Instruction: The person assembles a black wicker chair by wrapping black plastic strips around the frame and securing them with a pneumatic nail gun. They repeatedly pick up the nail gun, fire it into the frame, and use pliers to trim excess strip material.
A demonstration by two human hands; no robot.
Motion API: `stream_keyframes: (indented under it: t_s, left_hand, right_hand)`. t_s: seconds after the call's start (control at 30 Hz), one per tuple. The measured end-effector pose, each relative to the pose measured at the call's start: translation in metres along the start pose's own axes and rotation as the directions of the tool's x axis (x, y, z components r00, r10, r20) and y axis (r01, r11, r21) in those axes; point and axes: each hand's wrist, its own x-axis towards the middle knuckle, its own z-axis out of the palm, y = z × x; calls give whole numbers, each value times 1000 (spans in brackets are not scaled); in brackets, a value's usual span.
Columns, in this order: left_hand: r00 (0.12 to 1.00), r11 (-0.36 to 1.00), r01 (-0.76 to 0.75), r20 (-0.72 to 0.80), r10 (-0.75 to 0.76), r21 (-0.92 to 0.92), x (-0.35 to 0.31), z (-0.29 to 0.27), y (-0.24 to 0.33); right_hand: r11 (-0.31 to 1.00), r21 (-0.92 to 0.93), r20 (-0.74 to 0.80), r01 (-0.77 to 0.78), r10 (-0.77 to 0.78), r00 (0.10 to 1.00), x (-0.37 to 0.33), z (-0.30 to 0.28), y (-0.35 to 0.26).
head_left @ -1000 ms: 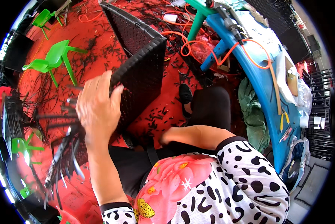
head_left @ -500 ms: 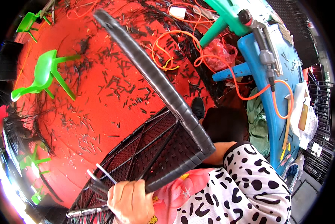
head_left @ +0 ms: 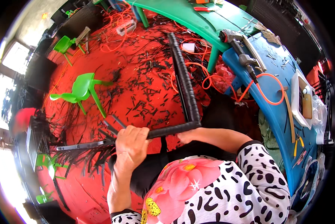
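Observation:
A black woven rattan furniture frame (head_left: 191,100) stands in front of me, seen nearly edge-on. One wrapped bar runs away from me and meets the near bar at a corner. My left hand (head_left: 131,145) is closed around the near bar, left of that corner. Loose black strips (head_left: 94,155) and a pale metal bar (head_left: 81,145) stick out on the left beyond this hand. Just below the near bar, close to the corner, is my right hand (head_left: 186,136); its fingers are mostly hidden, so their grip does not show.
Black strip offcuts (head_left: 152,95) litter the red floor (head_left: 126,80). A green chair (head_left: 81,89) stands ahead left. On the right, a blue table (head_left: 275,125) bears an air stapler (head_left: 244,52) with an orange hose (head_left: 273,102), a hammer (head_left: 290,115) and a white tray (head_left: 297,108).
The frame has turned from showing its woven face to nearly edge-on, its far bar now more upright. My right hand has come into view below the near bar. The head view has shifted.

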Motion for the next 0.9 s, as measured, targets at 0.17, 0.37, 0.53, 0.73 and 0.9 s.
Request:
stream_keyframes:
  t_s: [0.17, 0.37, 0.53, 0.73, 0.9]
  left_hand:
    - [998, 1000, 6, -54, -6, -1, -39, 16, 33]
    - [994, 995, 90, -72, -88, 36, -30, 55, 38]
    - [983, 991, 132, -124, -132, -5, -2, 59, 9]
    - [980, 987, 158, -124, -156, 6, 23, 49, -18]
    - [946, 985, 161, -275, -171, -60, 30, 45, -32]
  right_hand:
    - [998, 18, -92, -67, 68, 993, -5, -3, 13]
    - [970, 220, -647, 103, 66, 760, -1, -20, 73]
    - [979, -192, -695, 70, -186, 694, -84, -76, 39]
    - [906, -151, -963, 396, -226, 148, -161, -111, -18]
    - [952, -292, -950, 95, -301, 89, -148, -170, -25]
